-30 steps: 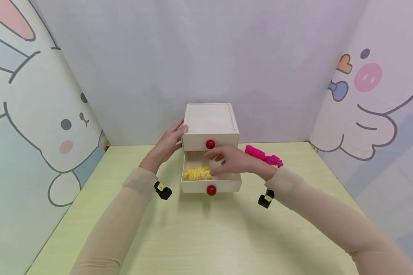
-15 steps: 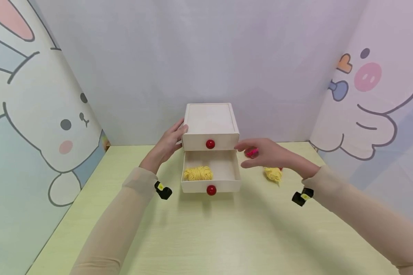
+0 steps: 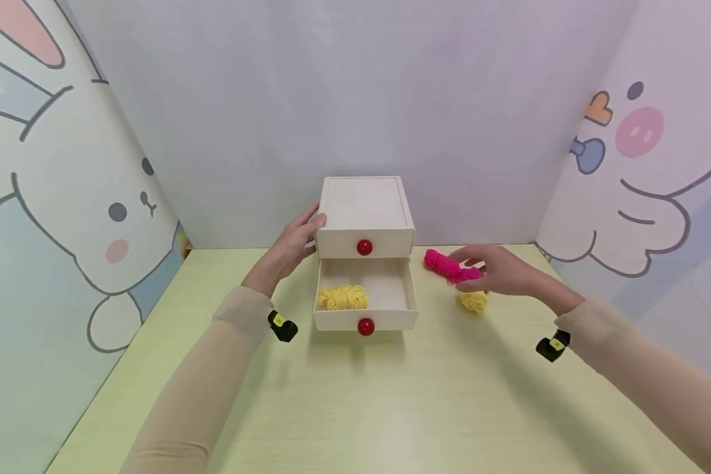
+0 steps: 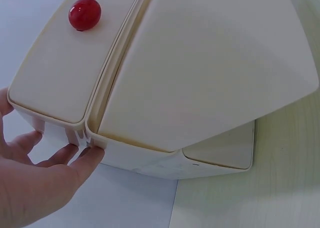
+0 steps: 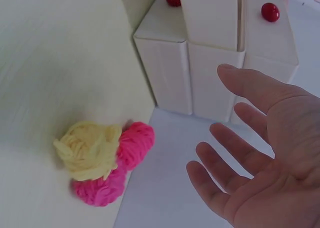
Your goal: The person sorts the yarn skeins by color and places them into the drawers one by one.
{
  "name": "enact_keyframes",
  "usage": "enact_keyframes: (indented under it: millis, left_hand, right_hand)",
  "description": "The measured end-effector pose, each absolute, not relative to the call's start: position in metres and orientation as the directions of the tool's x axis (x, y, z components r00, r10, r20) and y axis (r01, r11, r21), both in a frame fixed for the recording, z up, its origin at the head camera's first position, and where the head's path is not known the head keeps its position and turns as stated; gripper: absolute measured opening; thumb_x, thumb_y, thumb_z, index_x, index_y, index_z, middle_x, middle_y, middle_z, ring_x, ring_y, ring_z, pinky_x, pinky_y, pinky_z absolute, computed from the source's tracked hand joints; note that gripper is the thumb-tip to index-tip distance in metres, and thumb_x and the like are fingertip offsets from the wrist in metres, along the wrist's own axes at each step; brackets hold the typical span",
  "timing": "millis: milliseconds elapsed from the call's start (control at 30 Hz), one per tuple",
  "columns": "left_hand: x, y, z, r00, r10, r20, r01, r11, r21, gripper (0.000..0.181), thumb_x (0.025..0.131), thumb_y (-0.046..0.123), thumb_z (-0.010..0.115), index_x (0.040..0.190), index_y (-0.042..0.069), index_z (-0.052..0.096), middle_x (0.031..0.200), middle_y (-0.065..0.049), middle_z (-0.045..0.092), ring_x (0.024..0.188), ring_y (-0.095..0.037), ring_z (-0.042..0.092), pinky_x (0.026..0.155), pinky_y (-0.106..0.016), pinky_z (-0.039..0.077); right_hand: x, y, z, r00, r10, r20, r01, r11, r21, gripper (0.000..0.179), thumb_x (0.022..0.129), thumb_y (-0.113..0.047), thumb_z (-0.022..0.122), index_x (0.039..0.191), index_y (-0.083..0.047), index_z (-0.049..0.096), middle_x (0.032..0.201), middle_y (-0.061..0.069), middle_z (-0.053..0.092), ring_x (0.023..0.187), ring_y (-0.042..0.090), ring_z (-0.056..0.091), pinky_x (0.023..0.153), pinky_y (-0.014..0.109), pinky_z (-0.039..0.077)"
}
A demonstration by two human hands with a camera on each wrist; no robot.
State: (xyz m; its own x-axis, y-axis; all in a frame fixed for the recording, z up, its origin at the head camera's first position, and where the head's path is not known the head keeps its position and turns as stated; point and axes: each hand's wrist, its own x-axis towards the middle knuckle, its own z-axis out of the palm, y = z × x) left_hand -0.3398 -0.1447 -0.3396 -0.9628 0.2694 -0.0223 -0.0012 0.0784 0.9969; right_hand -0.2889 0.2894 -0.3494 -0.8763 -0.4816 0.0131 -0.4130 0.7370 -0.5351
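Nearest the person, a white rectangular middle drawer with a glossy red ball knob is standing pulled out above the pale green wood-grain table. Inside its left half a yellow oblong bundle of wound yarn is lying near the front wall, its long axis running left to right.

Right of the drawer, a yellow rounded bundle of wound yarn is resting on the table below the right hand's thumb; its long axis is hard to tell. The right hand is hovering, fingers parted and loosely bent, holding nothing; the right wrist view is showing the yarn lying lower than the fingertips and apart from them. Just beyond the yellow one, a pink yarn bundle is lying partly hidden by the fingers, and end to end with it a deep pink oblong yarn bundle is extending leftward past the fingertips. Its long axis is slanting from back left to front right, the front end pointing toward the hand. The right hand is clearly nearer to it; the white boxy cabinet is standing between it and the left hand, whose spread fingers are pressing on the cabinet's left side without wrapping round it.
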Motion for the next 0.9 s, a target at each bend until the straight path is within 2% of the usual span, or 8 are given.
enact_keyframes:
  millis: [67,167,500,733,900]
  left_hand:
    - [-0.341,-0.144,-0.340,-0.963,0.269,-0.023,-0.003,0.077,0.997,0.066,0.111,0.047,0.052,0.170,0.040,0.024,0.177,0.004,0.022,0.158,-0.032,0.032,0.127,-0.056,0.029]
    - [-0.341,-0.144,-0.340,-0.962,0.272,-0.021,0.000,0.076,0.997,0.065,0.111,0.047,0.052,0.170,0.040,0.024,0.177,0.005,0.021,0.159,-0.032,0.032,0.128,-0.056,0.029]
    - [-0.340,-0.145,-0.341,-0.962,0.273,-0.020,0.001,0.077,0.997,0.067,0.111,0.047,0.052,0.171,0.038,0.022,0.177,0.002,0.020,0.159,-0.033,0.031,0.128,-0.056,0.028]
    - [-0.340,-0.145,-0.341,-0.964,0.267,-0.023,-0.002,0.080,0.997,0.068,0.111,0.048,0.053,0.171,0.038,0.022,0.177,0.003,0.020,0.159,-0.033,0.031,0.128,-0.056,0.028]
    - [-0.340,-0.145,-0.341,-0.964,0.266,-0.025,-0.006,0.075,0.997,0.068,0.111,0.048,0.053,0.171,0.038,0.023,0.177,0.002,0.022,0.158,-0.033,0.033,0.128,-0.056,0.029]
  right_hand:
    - [-0.290,0.298,-0.356,-0.880,-0.474,0.013,-0.412,0.749,-0.519,0.056,0.092,-0.022,0.086,0.143,-0.013,0.066,0.140,0.012,0.066,0.126,0.040,0.063,0.099,0.057,0.058]
    - [-0.293,0.309,-0.367,-0.887,-0.462,0.007,-0.403,0.766,-0.500,0.059,0.092,-0.022,0.087,0.145,-0.010,0.064,0.142,0.017,0.065,0.126,0.044,0.062,0.100,0.062,0.056]
    - [-0.301,0.330,-0.403,-0.879,-0.476,0.025,-0.432,0.774,-0.464,0.064,0.089,-0.024,0.089,0.142,0.001,0.064,0.137,0.022,0.067,0.116,0.041,0.062,0.094,0.061,0.056]
    - [-0.303,0.331,-0.418,-0.878,-0.478,0.032,-0.437,0.773,-0.460,0.057,0.087,-0.020,0.089,0.136,0.002,0.067,0.111,0.010,0.070,0.099,0.031,0.060,0.080,0.040,0.053]
    - [-0.305,0.330,-0.425,-0.880,-0.475,0.020,-0.430,0.778,-0.458,0.054,0.086,-0.017,0.090,0.132,0.001,0.070,0.107,0.007,0.067,0.096,0.030,0.057,0.077,0.036,0.050]
